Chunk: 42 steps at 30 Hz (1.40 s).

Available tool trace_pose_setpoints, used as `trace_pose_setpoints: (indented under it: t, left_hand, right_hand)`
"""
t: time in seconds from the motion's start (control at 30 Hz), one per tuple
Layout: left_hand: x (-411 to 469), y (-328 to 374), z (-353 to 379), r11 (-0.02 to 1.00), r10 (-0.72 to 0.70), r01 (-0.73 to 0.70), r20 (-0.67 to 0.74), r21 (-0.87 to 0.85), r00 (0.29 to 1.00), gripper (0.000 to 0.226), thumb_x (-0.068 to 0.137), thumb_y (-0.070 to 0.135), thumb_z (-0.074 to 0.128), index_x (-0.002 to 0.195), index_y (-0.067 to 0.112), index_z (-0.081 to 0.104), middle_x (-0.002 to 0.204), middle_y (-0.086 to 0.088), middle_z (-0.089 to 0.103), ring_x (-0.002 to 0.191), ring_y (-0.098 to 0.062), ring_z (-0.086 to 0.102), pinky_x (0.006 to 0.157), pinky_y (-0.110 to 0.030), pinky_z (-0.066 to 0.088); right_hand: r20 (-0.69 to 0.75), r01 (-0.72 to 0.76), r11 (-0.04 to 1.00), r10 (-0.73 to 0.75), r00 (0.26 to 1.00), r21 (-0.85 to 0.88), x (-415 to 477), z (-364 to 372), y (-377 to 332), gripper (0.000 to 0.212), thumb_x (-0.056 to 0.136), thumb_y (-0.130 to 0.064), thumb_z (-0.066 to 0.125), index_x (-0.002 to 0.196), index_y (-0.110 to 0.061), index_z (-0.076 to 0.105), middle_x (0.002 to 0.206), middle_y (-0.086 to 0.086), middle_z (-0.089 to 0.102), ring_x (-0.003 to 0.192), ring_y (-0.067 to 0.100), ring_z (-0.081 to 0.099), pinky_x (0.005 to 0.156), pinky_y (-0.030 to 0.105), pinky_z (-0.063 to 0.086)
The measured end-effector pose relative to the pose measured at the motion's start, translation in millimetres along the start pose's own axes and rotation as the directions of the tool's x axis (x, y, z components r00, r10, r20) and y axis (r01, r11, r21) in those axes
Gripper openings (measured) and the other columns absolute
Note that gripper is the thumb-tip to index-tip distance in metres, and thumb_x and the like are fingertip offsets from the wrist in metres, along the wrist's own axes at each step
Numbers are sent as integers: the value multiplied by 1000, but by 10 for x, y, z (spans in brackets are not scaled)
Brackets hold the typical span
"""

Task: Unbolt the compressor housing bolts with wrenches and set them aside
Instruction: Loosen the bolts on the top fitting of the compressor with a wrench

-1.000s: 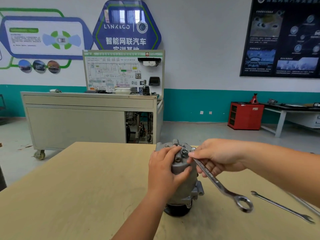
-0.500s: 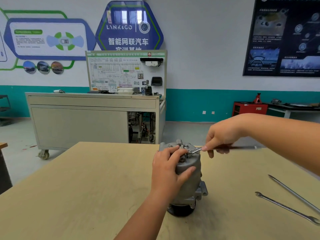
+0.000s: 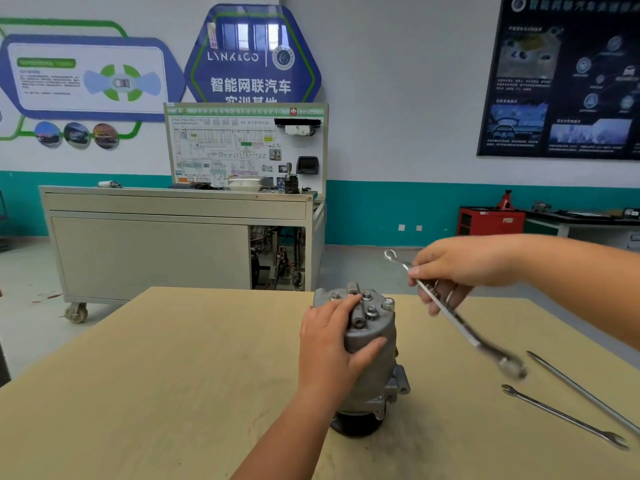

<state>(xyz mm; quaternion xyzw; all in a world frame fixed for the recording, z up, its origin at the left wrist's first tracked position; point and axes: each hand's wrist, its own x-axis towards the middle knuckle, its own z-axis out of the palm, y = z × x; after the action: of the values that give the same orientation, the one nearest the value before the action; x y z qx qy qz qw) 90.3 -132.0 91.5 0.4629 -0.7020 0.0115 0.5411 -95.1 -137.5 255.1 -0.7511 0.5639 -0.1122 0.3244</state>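
A grey metal compressor (image 3: 375, 362) stands upright on the wooden table (image 3: 156, 375). Several bolts (image 3: 371, 310) sit in its top housing. My left hand (image 3: 332, 344) grips the compressor's upper part, thumb on the near side and fingers over the top edge. My right hand (image 3: 453, 268) holds a combination wrench (image 3: 450, 313) by its shaft, lifted clear to the right of the compressor. The wrench's open end points up and left, and its ring end hangs blurred lower right.
Two more long wrenches (image 3: 568, 417) lie on the table at the right, one nearer the table's right edge (image 3: 585, 393). Beyond the table stand a grey wheeled training bench (image 3: 173, 237), a red cabinet (image 3: 490, 221) and a dark workbench (image 3: 585, 220).
My right hand has lifted the wrench off the top bolts and swung it up and to the right. The left hand still grips the compressor.
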Motion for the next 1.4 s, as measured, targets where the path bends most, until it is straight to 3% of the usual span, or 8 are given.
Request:
trace_pose_setpoints:
  t: [0.17,0.5,0.7,0.8,1.0,1.1,1.23,1.4]
  left_hand:
    - [1,24,2,1000,1,-1,-16,-6,1000,64,69,59,57,122,23,61,111,6,60,101,-15,49,92,-32,41]
    - [7,29,-5,1000,-25,25,7,-3,1000,59,70,44,72,123,20,61,110,3,60,100,-20,51,91,-36,42]
    - [-2,31,-4,1000,7,-6,6,-20,1000,57,71,43,70,125,28,61,115,7,60,104,-16,48,95,-30,35]
    - [4,20,-6,1000,6,-6,13,-25,1000,54,72,41,73,123,27,63,118,6,59,107,-18,48,97,-29,32]
    - [3,14,-6,1000,12,-11,14,-25,1000,50,72,41,73,119,26,65,120,6,58,109,-19,48,95,-27,30]
    - [1,16,-10,1000,11,-10,15,-25,1000,51,73,41,72,120,26,64,120,5,58,110,-20,48,96,-30,34]
    - [-4,33,-25,998,-4,5,14,-56,1000,65,72,44,70,132,35,48,114,9,56,105,-15,47,96,-35,38]
    - [-5,17,-12,997,-31,33,28,-72,999,74,71,48,69,137,36,37,115,5,58,104,-14,46,97,-37,39]
  right_hand:
    - [213,-38,949,-30,977,312,-37,436,23,27,102,-25,37,90,-6,52,67,4,71,64,15,71,51,19,53]
    - [186,-70,932,3,983,355,0,557,7,32,102,-25,36,81,-6,52,52,2,64,47,11,64,40,17,47]
    - [242,-117,989,135,961,-87,20,277,-23,33,100,-40,37,84,-15,52,48,-6,55,42,9,54,47,19,45]
    - [97,-111,876,176,980,-470,116,87,-79,42,93,-53,44,81,-15,60,58,-5,59,52,9,57,59,22,47]
    - [-62,65,688,-158,985,-722,349,164,95,37,97,-48,35,121,-26,52,115,-1,51,110,17,47,97,40,36]
    - [-80,81,622,-226,971,-779,367,154,172,34,97,-51,32,113,-30,52,104,-6,48,101,13,42,96,41,29]
    - [-5,147,750,-197,980,-644,253,36,184,25,96,-47,38,82,-31,49,80,-6,48,72,9,44,68,26,37]
    - [-76,86,975,-103,992,-206,88,22,161,31,100,-36,38,82,-17,54,66,-3,51,51,2,47,51,19,45]
